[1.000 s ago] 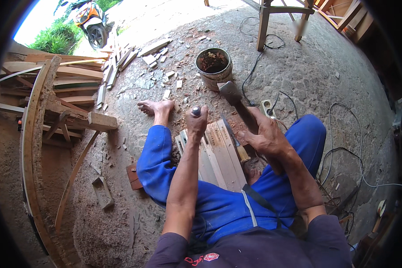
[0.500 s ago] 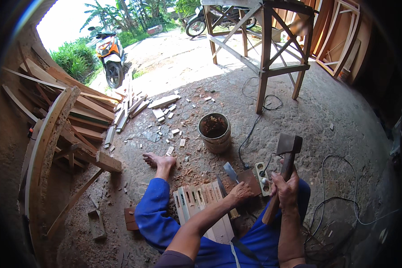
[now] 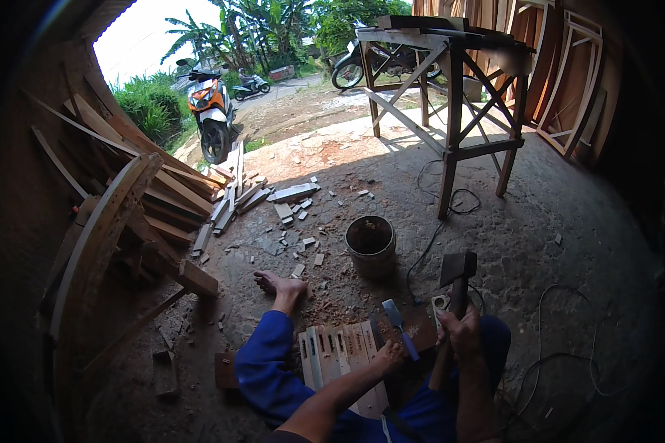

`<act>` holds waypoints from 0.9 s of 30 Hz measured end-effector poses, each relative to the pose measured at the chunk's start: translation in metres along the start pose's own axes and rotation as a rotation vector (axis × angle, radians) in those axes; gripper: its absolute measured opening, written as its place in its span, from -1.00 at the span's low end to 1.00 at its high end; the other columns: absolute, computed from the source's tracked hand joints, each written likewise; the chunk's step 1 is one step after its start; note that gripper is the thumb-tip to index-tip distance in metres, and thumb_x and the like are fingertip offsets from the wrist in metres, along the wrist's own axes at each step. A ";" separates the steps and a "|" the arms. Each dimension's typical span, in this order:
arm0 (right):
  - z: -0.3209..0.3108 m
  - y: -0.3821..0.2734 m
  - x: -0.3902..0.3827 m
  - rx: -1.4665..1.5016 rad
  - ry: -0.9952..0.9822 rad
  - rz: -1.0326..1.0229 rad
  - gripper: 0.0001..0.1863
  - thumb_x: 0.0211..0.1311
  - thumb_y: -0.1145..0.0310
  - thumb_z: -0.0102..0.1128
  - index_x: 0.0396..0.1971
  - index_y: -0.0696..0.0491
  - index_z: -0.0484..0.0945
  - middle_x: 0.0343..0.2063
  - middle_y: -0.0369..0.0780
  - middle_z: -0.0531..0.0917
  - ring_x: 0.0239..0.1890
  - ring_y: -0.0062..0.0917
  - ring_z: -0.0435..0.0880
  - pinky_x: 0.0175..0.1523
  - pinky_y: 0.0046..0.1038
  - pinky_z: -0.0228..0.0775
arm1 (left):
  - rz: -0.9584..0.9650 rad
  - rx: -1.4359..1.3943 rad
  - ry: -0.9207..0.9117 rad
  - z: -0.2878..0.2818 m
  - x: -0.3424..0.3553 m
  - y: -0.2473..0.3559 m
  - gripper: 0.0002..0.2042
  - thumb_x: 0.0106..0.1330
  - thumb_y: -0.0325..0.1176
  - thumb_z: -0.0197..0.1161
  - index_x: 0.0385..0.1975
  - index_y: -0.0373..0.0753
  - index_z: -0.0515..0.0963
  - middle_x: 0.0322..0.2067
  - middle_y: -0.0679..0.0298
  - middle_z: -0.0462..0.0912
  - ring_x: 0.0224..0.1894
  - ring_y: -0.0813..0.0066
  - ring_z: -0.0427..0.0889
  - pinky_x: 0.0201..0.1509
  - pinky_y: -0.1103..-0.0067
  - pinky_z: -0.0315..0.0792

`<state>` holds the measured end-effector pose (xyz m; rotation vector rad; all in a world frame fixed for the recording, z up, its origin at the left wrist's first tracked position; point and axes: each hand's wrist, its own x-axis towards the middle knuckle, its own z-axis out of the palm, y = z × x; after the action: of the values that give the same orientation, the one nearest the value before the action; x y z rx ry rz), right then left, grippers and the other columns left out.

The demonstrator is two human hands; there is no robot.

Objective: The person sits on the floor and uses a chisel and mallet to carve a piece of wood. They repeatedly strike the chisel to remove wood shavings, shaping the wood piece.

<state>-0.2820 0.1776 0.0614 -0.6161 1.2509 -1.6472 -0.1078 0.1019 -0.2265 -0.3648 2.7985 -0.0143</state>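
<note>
My right hand is wrapped round the handle of a mallet, its dark, blocky head held up above my right knee. My left hand is low at the right edge of the pale mortised wood pieces, fingers curled beside a narrow dark blade; what they hold is hidden. Just right of it a chisel with a blue handle lies across a brown wood block. Rows of slots are cut in the pale pieces, which lie side by side between my legs.
Beyond my legs stands a bucket. Wood offcuts and shavings litter the floor. A curved wooden frame leans at left; a tall trestle stand stands at far right. A power strip and cables lie near my right knee.
The blue-handled chisel, under my left hand before, now lies free on the brown block. My left hand has shifted left of it. My right hand still holds the mallet. The view has tilted up.
</note>
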 end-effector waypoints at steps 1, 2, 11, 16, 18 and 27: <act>0.003 0.004 0.000 0.007 -0.006 0.000 -0.50 0.23 0.48 0.29 0.13 0.19 0.32 -0.53 -0.31 0.50 -0.71 -0.66 0.49 -0.65 -0.54 0.41 | 0.003 0.063 -0.022 0.007 0.001 -0.004 -0.75 0.30 -0.10 0.19 -0.11 0.03 0.63 -0.02 0.28 0.61 0.26 0.23 0.44 0.37 0.08 0.16; 0.003 0.004 -0.001 0.004 -0.005 -0.010 -0.50 0.23 0.48 0.29 0.13 0.19 0.31 -0.53 -0.31 0.50 -0.71 -0.66 0.49 -0.65 -0.54 0.41 | 0.011 0.065 0.037 0.007 0.005 -0.006 -0.74 0.31 -0.09 0.19 -0.08 0.02 0.61 -0.02 0.27 0.61 0.25 0.23 0.45 0.38 0.06 0.15; -0.002 0.006 0.000 -0.057 -0.013 -0.041 -0.45 0.21 0.45 0.30 0.17 0.12 0.30 -0.49 -0.28 0.50 -0.67 -0.65 0.51 -0.64 -0.56 0.42 | -0.160 -0.585 0.419 -0.145 -0.034 -0.053 -0.63 0.27 -0.24 0.31 0.01 -0.15 0.38 -0.15 0.15 0.62 0.04 0.12 0.64 0.31 0.09 0.27; 0.006 0.014 0.001 -0.156 -0.038 0.025 -0.46 0.24 0.42 0.28 0.19 0.13 0.30 -0.48 -0.30 0.50 -0.67 -0.68 0.48 -0.63 -0.57 0.41 | -0.484 -1.144 1.032 -0.218 -0.104 -0.088 -0.67 0.16 -0.43 0.37 -0.09 -0.29 0.48 -0.18 -0.03 0.66 -0.12 0.08 0.71 -0.07 0.32 0.57; 0.015 0.017 0.000 -0.172 -0.038 0.014 -0.54 0.26 0.45 0.28 0.12 0.16 0.36 -0.55 -0.34 0.49 -0.71 -0.70 0.46 -0.64 -0.57 0.38 | -0.471 -1.397 1.326 -0.222 -0.124 -0.100 -0.66 0.20 -0.44 0.39 -0.05 -0.29 0.48 -0.20 0.22 0.66 -0.17 0.49 0.65 -0.05 0.48 0.53; 0.029 0.036 -0.002 -0.260 -0.159 0.139 -0.47 0.33 0.42 0.26 0.24 0.18 0.32 -0.48 -0.35 0.50 -0.70 -0.74 0.47 -0.63 -0.59 0.41 | -0.474 -1.476 1.306 -0.195 -0.160 -0.111 -0.63 0.26 -0.46 0.47 0.01 -0.26 0.49 -0.13 0.30 0.66 -0.09 0.63 0.58 0.03 0.58 0.48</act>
<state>-0.2436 0.1656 0.0381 -0.7837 1.3690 -1.3058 0.0057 0.0287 0.0140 -1.7976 2.9291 2.5190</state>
